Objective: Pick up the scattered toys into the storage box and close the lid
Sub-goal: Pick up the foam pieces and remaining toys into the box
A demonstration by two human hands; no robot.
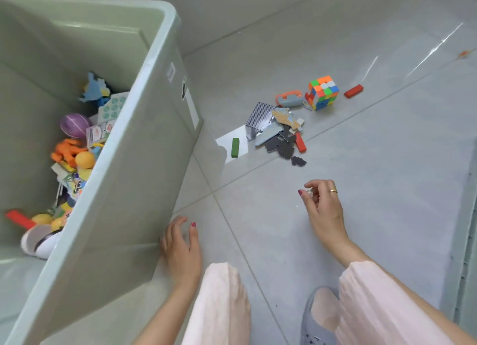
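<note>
The pale green storage box (144, 148) stands open at the left, with several toys (77, 148) lying in its bottom. My left hand (182, 249) rests with relaxed fingers against the box's near corner wall. My right hand (324, 210) hovers over the floor and pinches a small clear piece (309, 191) between thumb and fingertips. Farther out on the floor lie a green block (235, 147), a heap of puzzle pieces and cards (277, 133), a red block (300, 143), an orange and grey toy (289, 99), a colour cube (322, 92) and another red block (353, 91).
The floor is grey tile. A flat grey panel (464, 228), which may be the box lid, lies along the right edge. My knees in pink trousers (222, 306) and a grey shoe (316, 321) fill the bottom. A small orange scrap (463, 53) lies far right.
</note>
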